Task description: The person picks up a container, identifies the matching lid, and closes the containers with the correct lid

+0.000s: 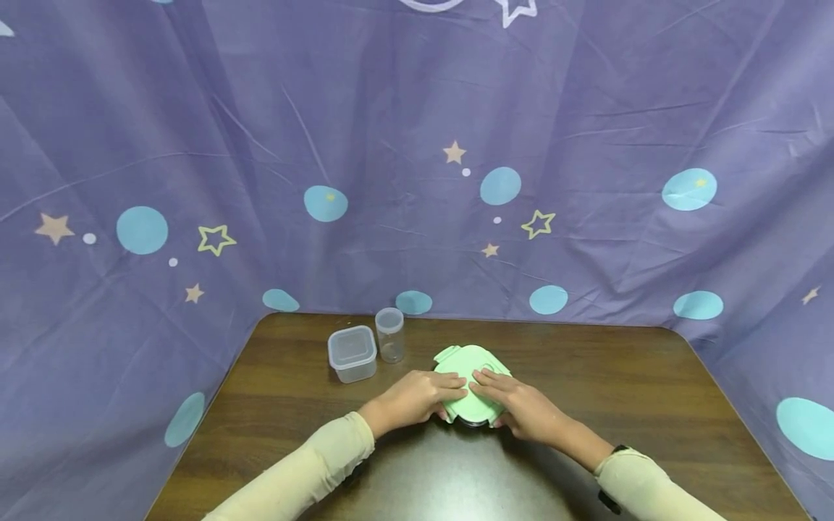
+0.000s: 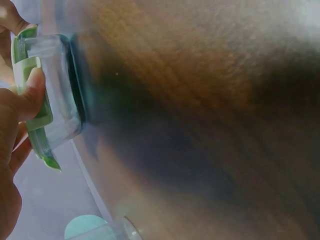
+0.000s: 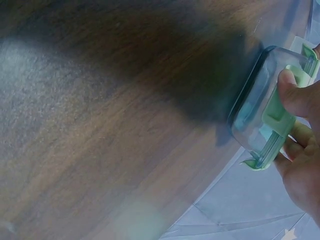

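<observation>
A clear food container with a light green lid (image 1: 477, 399) stands on the table, near the middle in the head view. My left hand (image 1: 417, 396) holds it on the left, fingers laid over the lid top. In the left wrist view the left thumb (image 2: 35, 85) presses a green side clip (image 2: 41, 119) against the clear wall (image 2: 62, 90). From the other side my right hand (image 1: 531, 412) holds the lid, fingertips on top. Its thumb (image 3: 287, 80) rests on another clip (image 3: 277, 112) in the right wrist view. Further clips, like the one at the back left (image 1: 447, 354), stick outward.
Left of the hands, a square clear plastic box (image 1: 352, 354) with a lid stands on the brown wooden table (image 1: 612, 383). Beside it is a clear round jar (image 1: 391, 340) with a whitish lid. A purple patterned curtain (image 1: 404, 123) hangs behind the table and along its sides.
</observation>
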The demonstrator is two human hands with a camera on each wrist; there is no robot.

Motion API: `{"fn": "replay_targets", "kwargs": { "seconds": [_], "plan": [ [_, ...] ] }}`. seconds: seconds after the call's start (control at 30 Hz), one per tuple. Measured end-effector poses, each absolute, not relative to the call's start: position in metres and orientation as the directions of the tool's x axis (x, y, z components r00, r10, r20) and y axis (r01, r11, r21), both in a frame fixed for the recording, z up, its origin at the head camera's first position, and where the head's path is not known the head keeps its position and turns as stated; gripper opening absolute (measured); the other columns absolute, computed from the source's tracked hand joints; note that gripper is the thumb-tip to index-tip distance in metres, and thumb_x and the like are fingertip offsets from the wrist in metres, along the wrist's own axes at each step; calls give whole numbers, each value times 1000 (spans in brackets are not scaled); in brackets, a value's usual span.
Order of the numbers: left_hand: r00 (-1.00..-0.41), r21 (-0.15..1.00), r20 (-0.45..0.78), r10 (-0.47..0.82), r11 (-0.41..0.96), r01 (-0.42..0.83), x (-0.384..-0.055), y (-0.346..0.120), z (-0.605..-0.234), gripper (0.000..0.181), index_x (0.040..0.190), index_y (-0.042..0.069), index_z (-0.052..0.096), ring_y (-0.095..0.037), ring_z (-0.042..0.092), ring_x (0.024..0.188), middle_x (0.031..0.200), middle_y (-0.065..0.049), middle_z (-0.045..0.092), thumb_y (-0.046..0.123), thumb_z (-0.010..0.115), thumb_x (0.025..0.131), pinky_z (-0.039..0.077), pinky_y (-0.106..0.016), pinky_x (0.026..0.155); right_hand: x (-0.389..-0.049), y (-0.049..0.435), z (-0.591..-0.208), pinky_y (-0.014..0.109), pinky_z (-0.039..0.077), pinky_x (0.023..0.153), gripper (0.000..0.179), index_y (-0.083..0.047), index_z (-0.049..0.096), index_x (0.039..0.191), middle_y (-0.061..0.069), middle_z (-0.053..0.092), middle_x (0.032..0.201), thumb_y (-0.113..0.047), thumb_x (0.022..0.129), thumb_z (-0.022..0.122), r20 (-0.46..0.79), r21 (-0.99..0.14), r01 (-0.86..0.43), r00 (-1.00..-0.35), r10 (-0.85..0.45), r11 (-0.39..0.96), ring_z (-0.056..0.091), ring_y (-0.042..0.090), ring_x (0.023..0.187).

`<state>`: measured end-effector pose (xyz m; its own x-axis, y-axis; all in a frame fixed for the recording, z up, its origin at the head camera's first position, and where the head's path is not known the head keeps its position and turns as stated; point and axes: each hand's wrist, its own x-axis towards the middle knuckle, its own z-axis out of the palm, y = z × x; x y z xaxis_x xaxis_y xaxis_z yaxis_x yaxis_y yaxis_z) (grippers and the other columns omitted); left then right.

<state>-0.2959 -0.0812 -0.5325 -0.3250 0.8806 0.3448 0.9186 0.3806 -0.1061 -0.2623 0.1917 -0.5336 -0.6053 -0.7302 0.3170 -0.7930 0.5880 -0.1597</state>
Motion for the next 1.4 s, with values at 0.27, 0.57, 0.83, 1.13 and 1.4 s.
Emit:
{"fn": "replay_targets", "kwargs": {
  "seconds": [0.27,0.57,0.83,1.13,1.4],
  "plan": [
    [-331,-70,362,871,380,922,-294,-81,-541,50,130,13,70,-18,63,129,137,-2,67,34,78,86,51,-30,108,-261,193,-537,49,49,108,78,-4,58,142,17,54,150,-9,70,89,295,-160,-782,-620,-727,602,53,37,137],
    [-345,-33,420,840,393,919,-293,-82,-548,50,128,12,72,-17,67,124,132,-3,69,31,81,82,52,-33,107,-264,191,-540,50,50,106,78,-2,60,140,18,56,148,-6,68,89,332,-153,-802,-592,-734,577,56,39,134],
    [-353,-57,423,835,413,909,-292,-80,-549,54,129,13,71,-16,66,124,132,-2,69,30,83,79,51,-30,108,-264,192,-541,50,50,106,79,-3,61,139,18,57,147,-7,66,91,343,-139,-796,-597,-725,589,56,38,134],
    [-350,-54,440,827,413,909,-291,-79,-550,55,130,12,71,-16,66,124,133,-3,69,29,83,79,51,-31,108,-263,193,-540,48,48,110,78,-5,59,142,15,54,151,-8,69,90,309,-163,-774,-630,-713,612,53,35,139],
    [-348,-61,461,816,421,905,-290,-80,-550,53,129,12,71,-17,67,123,132,-5,70,30,82,80,52,-32,107,-265,193,-539,49,47,111,78,-6,59,142,14,53,152,-7,70,89,305,-175,-778,-625,-718,603,52,36,139]
  ]
}}
